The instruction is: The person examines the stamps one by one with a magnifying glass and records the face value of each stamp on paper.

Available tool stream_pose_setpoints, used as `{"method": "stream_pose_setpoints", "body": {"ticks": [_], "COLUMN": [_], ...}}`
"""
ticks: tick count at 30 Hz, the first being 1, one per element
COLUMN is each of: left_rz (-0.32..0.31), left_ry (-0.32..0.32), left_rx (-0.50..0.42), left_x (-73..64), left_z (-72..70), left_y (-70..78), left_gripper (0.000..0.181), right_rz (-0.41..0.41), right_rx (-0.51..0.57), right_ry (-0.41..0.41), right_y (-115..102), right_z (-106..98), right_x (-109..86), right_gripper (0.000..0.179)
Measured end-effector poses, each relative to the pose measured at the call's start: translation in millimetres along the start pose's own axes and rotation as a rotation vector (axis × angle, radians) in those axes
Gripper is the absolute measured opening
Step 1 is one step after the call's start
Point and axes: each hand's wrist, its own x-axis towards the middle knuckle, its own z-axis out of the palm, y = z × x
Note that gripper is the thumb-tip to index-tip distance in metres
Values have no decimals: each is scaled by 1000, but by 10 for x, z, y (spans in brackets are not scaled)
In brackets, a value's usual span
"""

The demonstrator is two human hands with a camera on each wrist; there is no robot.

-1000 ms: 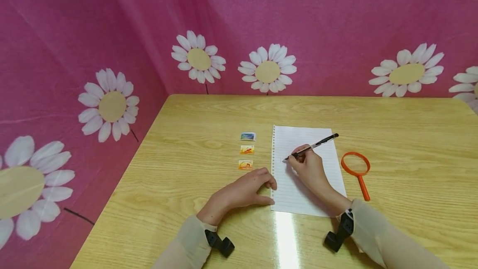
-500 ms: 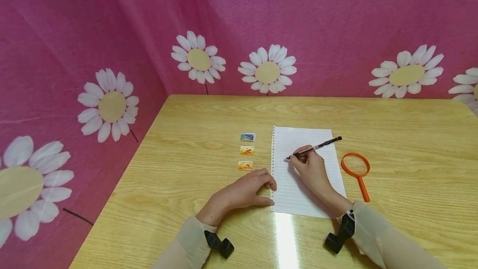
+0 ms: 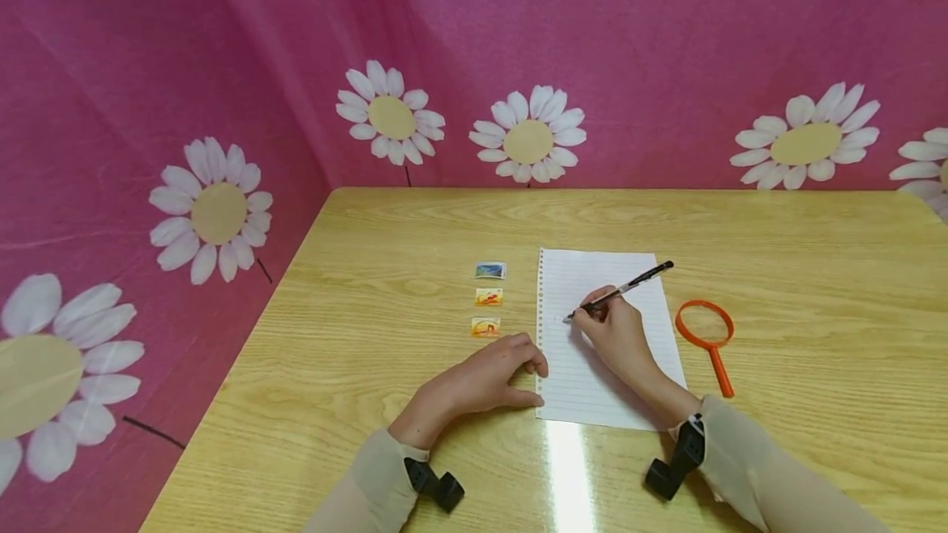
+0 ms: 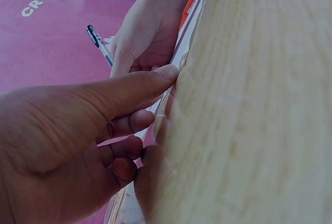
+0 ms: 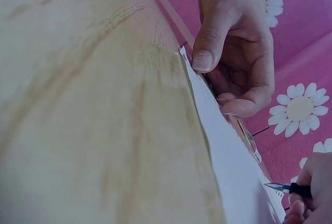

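A black-capped, clear-barrelled pen [image 3: 643, 276] is gripped in my right hand [image 3: 620, 340]. Its tip meets a lined, hole-punched sheet of paper [image 3: 573, 389] near the left margin, beside faint short strokes. My left hand [image 3: 477, 378] rests at the sheet's left edge, thumb and fingers loosely bent and touching the border. In the left wrist view that thumb [image 4: 140, 86] lies against the paper's edge. The right wrist view shows the pen's metal tip [image 5: 277, 186] on the sheet. Left of the paper, three small picture stamps lie in a column: one blue [image 3: 490, 271], two yellow-orange [image 3: 489, 297].
An orange-rimmed magnifying glass [image 3: 717, 370] lies just right of the paper. The wooden table [image 3: 355, 270] ends against a pink cloth [image 3: 637, 48] printed with daisies, behind and to the left. Each wrist carries a black camera [image 3: 437, 484].
The pen tip has moved slightly right along the line and a faint short stroke shows there. The pen's upper end dipped, then rose again. My left hand has stayed at the paper's edge.
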Motion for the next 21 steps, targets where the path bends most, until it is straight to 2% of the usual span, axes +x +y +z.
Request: {"method": "stream_pose_setpoints", "body": {"ticks": [13,21], "left_rz": [6,0], "left_ry": [2,-4], "left_rx": [3,7], "left_x": [13,9], "left_z": [-3,-7], "left_y": [-1,-6], "left_gripper": [26,26], "right_rz": [5,75], "right_rx": [-11,47], "right_ry": [-1,56], "right_y": [-29,-10], "right_z": [-20,-24], "right_x": [14,3], "right_gripper": [10,8]}}
